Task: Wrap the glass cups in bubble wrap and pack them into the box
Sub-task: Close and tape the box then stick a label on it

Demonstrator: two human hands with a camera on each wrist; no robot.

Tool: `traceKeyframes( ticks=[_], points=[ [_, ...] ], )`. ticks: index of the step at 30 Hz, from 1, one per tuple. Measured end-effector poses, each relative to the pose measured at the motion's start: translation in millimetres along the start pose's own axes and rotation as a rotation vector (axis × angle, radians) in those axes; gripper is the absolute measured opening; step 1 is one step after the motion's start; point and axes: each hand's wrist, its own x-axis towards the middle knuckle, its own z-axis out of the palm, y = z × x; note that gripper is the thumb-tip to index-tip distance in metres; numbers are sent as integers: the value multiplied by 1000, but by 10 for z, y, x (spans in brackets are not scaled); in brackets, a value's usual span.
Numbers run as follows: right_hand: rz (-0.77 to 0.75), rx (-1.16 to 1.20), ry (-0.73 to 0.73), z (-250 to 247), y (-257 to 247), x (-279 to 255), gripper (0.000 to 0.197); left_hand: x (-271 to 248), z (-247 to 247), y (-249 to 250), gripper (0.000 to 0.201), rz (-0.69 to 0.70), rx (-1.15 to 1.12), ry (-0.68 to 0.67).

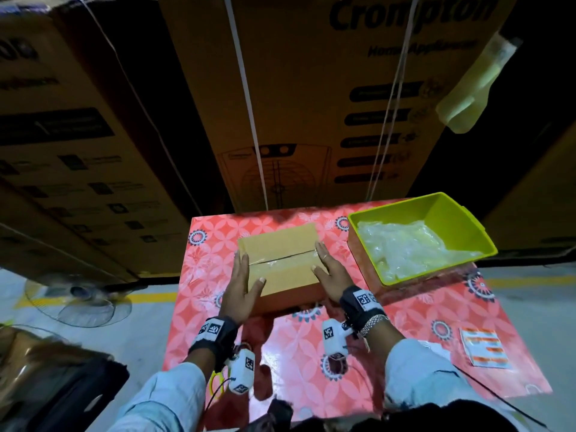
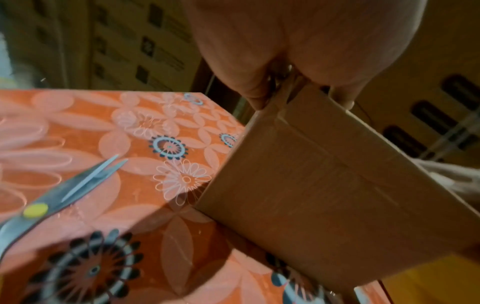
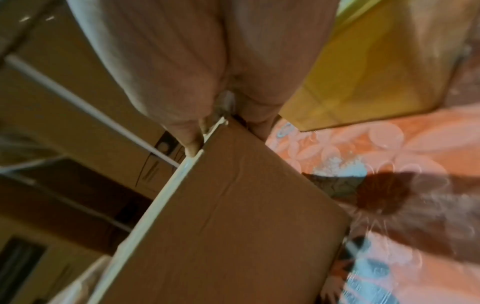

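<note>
A small brown cardboard box (image 1: 280, 260) lies shut on the red flowered table (image 1: 389, 322), with clear tape along its top seam. My left hand (image 1: 244, 275) lies flat against its left side, fingers straight and thumb on the lid. My right hand (image 1: 325, 263) presses the right side the same way. The left wrist view shows the left hand (image 2: 298, 51) at the box (image 2: 324, 195) corner. In the right wrist view, the right hand (image 3: 207, 61) straddles the box (image 3: 221, 216) edge. No glass cups are in sight.
A lime-green bin (image 1: 405, 204) holding bubble wrap (image 1: 411, 244) stands right of the box. Scissors (image 2: 78, 185) lie on the table near my left wrist. A printed leaflet (image 1: 484, 347) sits at the right edge. Tall cartons (image 1: 311, 104) stand behind the table.
</note>
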Motion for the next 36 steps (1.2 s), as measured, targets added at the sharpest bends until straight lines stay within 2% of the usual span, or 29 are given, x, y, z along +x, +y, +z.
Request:
traceKeyframes(
  ticks=[5,8,11,14,18,21,23,24,26,28,32,36],
  points=[
    [97,147,34,52,49,-103,73,15,-4,-100,94,-45,-91,-43],
    [152,257,53,95,29,-138,75,6,80,-5,100,-67,-218,64],
    [171,216,53,95,-2,-155,68,29,134,59,102,-141,-268,142],
    [200,215,74,114,-49,-194,67,96,96,-26,100,-165,-284,63],
    [216,187,92,114,-194,-323,64,138,-33,-50,101,-88,-105,-16],
    [244,260,170,92,-223,-647,48,-23,-51,196,94,25,154,160],
    [304,327,260,77,-122,-946,36,-293,-25,472,81,146,88,276],
    [332,358,308,58,-51,-1104,30,-428,26,580,72,226,36,288],
    [397,463,427,9,125,-1452,20,-642,169,742,57,365,-12,223],
    [481,552,532,-53,242,-1811,13,-786,398,785,50,425,-49,57],
    [584,518,697,-337,373,-2412,12,-1005,922,837,40,375,-128,-306],
    [682,379,803,-598,899,-2655,18,-977,1428,934,34,355,-36,-489]
  ],
)
